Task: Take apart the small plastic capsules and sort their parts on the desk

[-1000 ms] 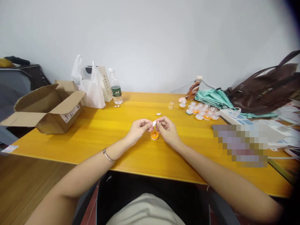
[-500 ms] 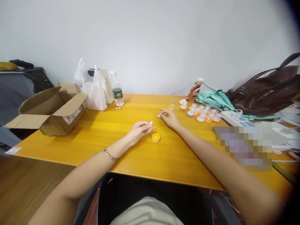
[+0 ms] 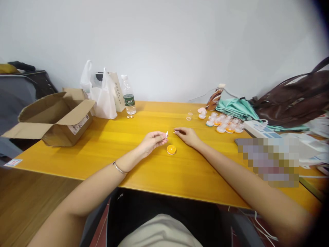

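Observation:
My left hand [image 3: 155, 141] pinches a small white piece with a pointed tip [image 3: 167, 134] between thumb and fingers, just above the table. To its right, my right hand [image 3: 188, 136] has its fingers closed on a small pale piece [image 3: 176, 131], too small to name. Between and slightly nearer than the hands, a round orange-slice-patterned disc with a pale rim [image 3: 171, 149] lies on the wooden table [image 3: 144, 171]; neither hand touches it. Beyond my right hand stands a clear plastic cap [image 3: 189, 116].
Several clear-topped pieces with coloured bases [image 3: 226, 124] sit at right, near a brown drink bottle [image 3: 215, 97], teal cloth [image 3: 238, 109] and brown bag [image 3: 293, 99]. On the left are an open cardboard box [image 3: 61, 120], white plastic bag [image 3: 102, 103] and water bottle [image 3: 129, 97].
My right hand has come slightly nearer to me, its small piece with it. My left hand stays almost in place with the white piece. The view has shifted a little.

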Available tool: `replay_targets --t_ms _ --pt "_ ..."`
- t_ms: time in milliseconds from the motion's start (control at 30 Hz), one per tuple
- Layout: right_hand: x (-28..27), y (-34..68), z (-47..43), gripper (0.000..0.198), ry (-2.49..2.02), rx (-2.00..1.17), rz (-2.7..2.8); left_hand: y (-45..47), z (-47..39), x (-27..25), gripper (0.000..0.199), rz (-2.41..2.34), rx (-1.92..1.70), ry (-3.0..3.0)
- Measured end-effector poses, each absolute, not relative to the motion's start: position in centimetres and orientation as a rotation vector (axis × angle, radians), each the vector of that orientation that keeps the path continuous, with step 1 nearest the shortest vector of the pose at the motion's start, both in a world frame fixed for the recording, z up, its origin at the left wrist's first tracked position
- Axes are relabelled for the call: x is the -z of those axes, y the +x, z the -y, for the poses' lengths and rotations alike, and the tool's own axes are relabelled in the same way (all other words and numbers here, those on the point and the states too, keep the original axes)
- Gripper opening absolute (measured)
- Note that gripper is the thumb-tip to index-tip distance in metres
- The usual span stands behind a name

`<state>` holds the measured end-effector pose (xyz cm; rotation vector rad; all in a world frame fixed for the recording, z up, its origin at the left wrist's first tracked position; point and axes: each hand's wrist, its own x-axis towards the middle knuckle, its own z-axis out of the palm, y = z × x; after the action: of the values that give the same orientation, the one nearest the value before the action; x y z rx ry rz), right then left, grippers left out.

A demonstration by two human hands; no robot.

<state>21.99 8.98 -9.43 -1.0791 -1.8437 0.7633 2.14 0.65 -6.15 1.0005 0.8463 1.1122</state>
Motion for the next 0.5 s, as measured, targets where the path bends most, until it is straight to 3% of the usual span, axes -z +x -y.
replay_targets --t_ms 200,367,500 --pt "9.1 22.2 -8.8 0.034 -1.026 -0.878 1.73 2.1 -0.7 6.3 0.025 -0.85 -1.103 1.0" --pt "7.6 21.9 -6.9 0.026 -0.979 -0.767 1.592 2.2 -0.7 6.4 0.023 -0.842 -1.1 0.984" --pt "6.6 20.5 -3.3 0.03 -0.816 -0.89 1.765 2.3 -0.4 6.4 0.022 -0.805 -1.085 1.019"
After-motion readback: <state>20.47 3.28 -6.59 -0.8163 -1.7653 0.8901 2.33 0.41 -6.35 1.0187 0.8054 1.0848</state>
